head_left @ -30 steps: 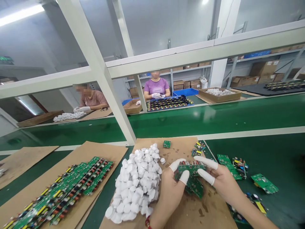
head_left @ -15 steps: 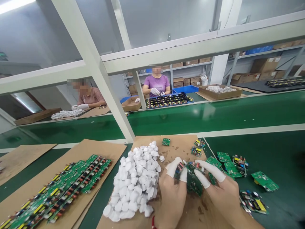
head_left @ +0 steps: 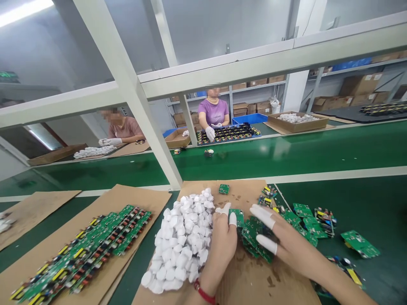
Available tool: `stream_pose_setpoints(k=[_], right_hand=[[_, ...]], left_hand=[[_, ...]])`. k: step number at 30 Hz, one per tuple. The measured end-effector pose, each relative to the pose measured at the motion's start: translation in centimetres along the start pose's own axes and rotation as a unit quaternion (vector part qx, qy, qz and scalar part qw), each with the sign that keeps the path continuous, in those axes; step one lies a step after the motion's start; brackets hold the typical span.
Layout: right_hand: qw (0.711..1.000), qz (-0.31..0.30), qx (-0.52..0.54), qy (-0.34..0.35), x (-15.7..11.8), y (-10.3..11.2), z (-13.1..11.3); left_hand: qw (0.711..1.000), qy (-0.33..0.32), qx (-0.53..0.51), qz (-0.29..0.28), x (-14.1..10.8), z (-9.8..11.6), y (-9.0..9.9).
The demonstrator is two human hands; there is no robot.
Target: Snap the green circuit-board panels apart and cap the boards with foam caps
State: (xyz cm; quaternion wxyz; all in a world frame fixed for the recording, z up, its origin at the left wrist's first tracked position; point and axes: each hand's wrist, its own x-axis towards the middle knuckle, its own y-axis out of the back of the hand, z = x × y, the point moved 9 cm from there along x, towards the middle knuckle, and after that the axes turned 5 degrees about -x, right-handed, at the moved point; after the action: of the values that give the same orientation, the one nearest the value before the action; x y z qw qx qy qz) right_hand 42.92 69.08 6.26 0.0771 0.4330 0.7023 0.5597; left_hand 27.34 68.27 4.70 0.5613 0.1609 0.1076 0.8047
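White finger covers are on both my hands. My left hand [head_left: 225, 228] pinches a small green circuit board [head_left: 237, 216] by its left edge, just right of a heap of white caps [head_left: 182, 241]. To the right, my right hand [head_left: 273, 228] has its fingers spread beside a cluster of green boards [head_left: 256, 237] lying on the cardboard [head_left: 251, 281]. Its fingertips are at the cluster's right side and hold nothing visible. A single small board [head_left: 224, 189] lies at the cardboard's far edge.
Rows of boards [head_left: 92, 245] lie on cardboard at left. More boards [head_left: 313, 228] are scattered at right. A pale frame post [head_left: 146, 110] rises before a green belt [head_left: 286, 150]. Beyond it, a person in purple [head_left: 213, 111] and another in pink [head_left: 124, 129] work.
My hands have moved apart, the left now with a small board and the right off the cluster. Across the belt, the person in purple has reached forward, and a part now lies on the belt.
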Motion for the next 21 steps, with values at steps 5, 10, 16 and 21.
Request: stream_pose_setpoints(k=[5, 10, 16, 21], right_hand=[[0.997, -0.034, 0.07, 0.023, 0.0, -0.3, -2.6], [0.985, -0.067, 0.15, -0.053, -0.2, 0.7, -0.3], [0.906, 0.021, 0.383, -0.178, -0.8, 1.4, 3.6], [0.845, 0.169, 0.466, -0.201, -0.9, 2.8, 4.4]], left_hand=[[0.999, 0.011, 0.002, -0.031, 0.4, -0.8, -0.8], [0.999, -0.029, 0.008, -0.042, -0.2, 1.2, -0.8], [0.985, -0.127, -0.034, -0.113, -2.5, 4.8, -1.6], [0.971, -0.027, -0.191, -0.145, -2.8, 2.6, -3.1]])
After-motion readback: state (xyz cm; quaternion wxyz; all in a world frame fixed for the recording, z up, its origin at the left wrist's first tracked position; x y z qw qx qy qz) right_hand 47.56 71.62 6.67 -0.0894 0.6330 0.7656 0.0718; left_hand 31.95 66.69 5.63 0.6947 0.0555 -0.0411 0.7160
